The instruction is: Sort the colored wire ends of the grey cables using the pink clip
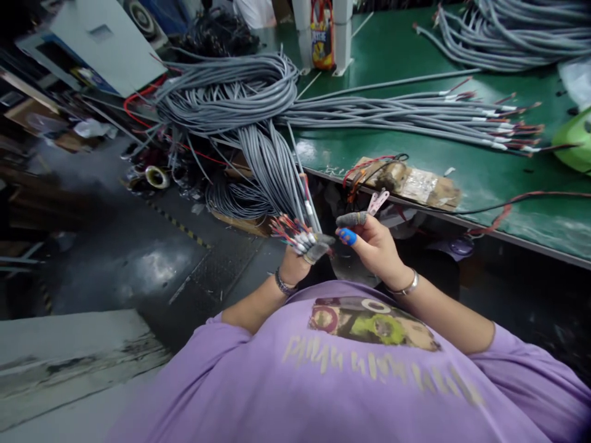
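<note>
My left hand (295,264), a grey cover on its thumb, is closed around the ends of several grey cables (272,166). Fanned out above that hand are their stripped red and dark wires (287,226), with white wrapping below the bare ends. Just to the right, apart from the bundle, is my right hand (376,246). A grey cover on its forefinger and a blue one on its thumb come close together in a pinch; anything between them is too small to make out. Behind the right hand a pale pink clip-like tool (377,202) sticks up at the bench edge.
A large grey cable coil (226,92) lies on the green bench (392,55), with a row of stripped cable ends (498,126) reaching right. Near the front edge is a taped board (418,184) with wires. Another coil (517,34) sits back right; a white machine box (101,43) stands left.
</note>
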`<act>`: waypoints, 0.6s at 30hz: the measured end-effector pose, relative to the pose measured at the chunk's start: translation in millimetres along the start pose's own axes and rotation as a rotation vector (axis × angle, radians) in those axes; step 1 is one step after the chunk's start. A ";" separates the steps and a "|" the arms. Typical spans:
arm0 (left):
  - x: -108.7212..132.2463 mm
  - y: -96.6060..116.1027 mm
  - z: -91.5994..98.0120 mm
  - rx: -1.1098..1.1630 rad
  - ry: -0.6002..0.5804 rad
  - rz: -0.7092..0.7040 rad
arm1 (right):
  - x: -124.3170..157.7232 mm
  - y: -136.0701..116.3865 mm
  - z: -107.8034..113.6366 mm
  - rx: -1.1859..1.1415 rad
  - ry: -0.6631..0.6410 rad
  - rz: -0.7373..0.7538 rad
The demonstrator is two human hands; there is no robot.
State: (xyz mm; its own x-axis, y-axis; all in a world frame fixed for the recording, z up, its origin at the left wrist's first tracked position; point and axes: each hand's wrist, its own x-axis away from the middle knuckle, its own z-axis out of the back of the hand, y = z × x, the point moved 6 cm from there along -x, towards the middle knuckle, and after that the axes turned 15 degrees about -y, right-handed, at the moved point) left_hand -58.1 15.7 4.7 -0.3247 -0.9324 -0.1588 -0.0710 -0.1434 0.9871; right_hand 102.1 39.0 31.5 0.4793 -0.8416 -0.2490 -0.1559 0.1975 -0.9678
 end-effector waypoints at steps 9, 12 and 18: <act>-3.2 -1.6 -11.4 -0.071 0.104 -0.056 | 3.3 31.3 -26.8 0.458 -0.231 -0.043; -4.3 7.6 -10.4 -0.248 0.091 -0.125 | 2.6 29.8 -26.5 0.483 -0.211 -0.036; 3.8 20.6 13.1 -0.387 0.186 -0.202 | 8.0 22.4 -3.0 0.503 -0.096 0.047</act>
State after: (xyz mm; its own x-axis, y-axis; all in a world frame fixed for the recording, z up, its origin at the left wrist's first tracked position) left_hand -73.2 13.5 24.1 -0.1634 -0.9117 -0.3769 0.2530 -0.4080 0.8772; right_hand 99.9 35.2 7.9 0.5626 -0.7807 -0.2720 0.2444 0.4713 -0.8474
